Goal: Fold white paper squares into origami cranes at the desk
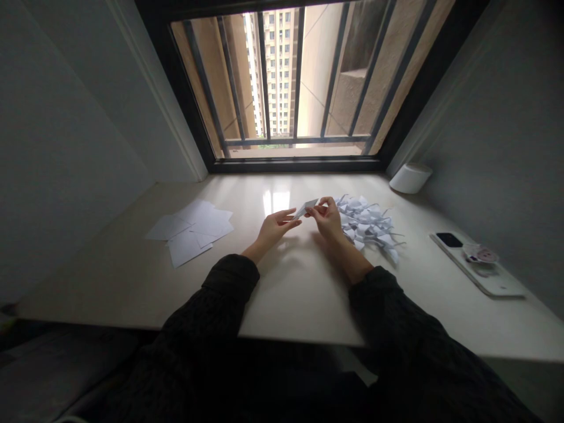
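A small folded piece of white paper (307,206) is held up over the middle of the desk (299,299), closer to the far edge than to the near one. Both hands are on it: the right hand (328,220) pinches it between thumb and fingers, while the left hand (274,228) has its thumb and outstretched fingertips closed on the opposite end. Dark sleeves (231,279) reach in over the near edge.

Just beside the right hand, toward the desk's right edge, lies a heap of folded white paper shapes (368,222) — many with thin, pointed tips. Flat white sheets (198,226) overlap in a loose fan on the left part, well apart from the left hand. A white phone (476,272) lies along the right edge, a small ornament (483,254) on its back. In the far right corner — near the barred window (291,166) — is a white roll (409,178).
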Available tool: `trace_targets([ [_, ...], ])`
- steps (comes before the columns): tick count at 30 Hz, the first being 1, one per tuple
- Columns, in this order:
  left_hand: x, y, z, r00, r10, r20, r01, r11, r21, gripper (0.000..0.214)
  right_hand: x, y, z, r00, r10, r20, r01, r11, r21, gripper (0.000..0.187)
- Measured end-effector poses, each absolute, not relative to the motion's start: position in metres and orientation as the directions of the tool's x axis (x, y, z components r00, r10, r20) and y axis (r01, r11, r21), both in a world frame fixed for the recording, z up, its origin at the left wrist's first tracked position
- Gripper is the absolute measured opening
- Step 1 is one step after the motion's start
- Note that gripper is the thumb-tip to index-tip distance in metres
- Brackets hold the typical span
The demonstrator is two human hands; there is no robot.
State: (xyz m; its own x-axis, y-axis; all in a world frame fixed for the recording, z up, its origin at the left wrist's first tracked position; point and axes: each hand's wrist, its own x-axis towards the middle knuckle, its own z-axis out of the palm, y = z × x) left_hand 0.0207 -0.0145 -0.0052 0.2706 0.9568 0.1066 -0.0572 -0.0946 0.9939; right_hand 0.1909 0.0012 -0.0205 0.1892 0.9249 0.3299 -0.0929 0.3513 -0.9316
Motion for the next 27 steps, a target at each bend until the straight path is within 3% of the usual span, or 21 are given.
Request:
trace_targets([
  [5,0.022,-0.014,-0.006,0.298,0.953,0.045,-0.103,-0.014,0.995,0.048,0.186,-0.003,-0.022,0.067,0.921,0.384,0.063,0.38,-0.923,0.036],
  [13,0.019,-0.011,-0.012,0.263,0.965,0.009,0.002,-0.01,1.0,0.043,0.18,-0.011,-0.018,0.115,0.918,0.379,0.126,0.365,-0.922,0.041],
  [16,0.018,-0.01,-0.011,0.247,0.968,0.044,0.079,-0.065,0.995,0.039,0.178,-0.01,-0.017,0.126,0.923,0.363,0.08,0.355,-0.931,0.045],
  [21,0.021,-0.012,-0.011,0.229,0.97,0.085,0.04,-0.097,0.995,0.04,0.174,-0.008,-0.018,0.105,0.968,0.228,-0.131,0.241,-0.962,0.061],
  [25,0.018,-0.013,-0.012,0.233,0.959,0.16,0.167,-0.202,0.965,0.039,0.174,-0.012,-0.019,-0.119,0.987,0.112,-0.168,0.092,-0.982,0.049],
  [27,0.016,-0.013,-0.012,0.248,0.949,0.195,0.234,-0.254,0.939,0.035,0.175,-0.013,-0.021,-0.133,0.988,0.081,-0.177,0.057,-0.983,0.043],
])
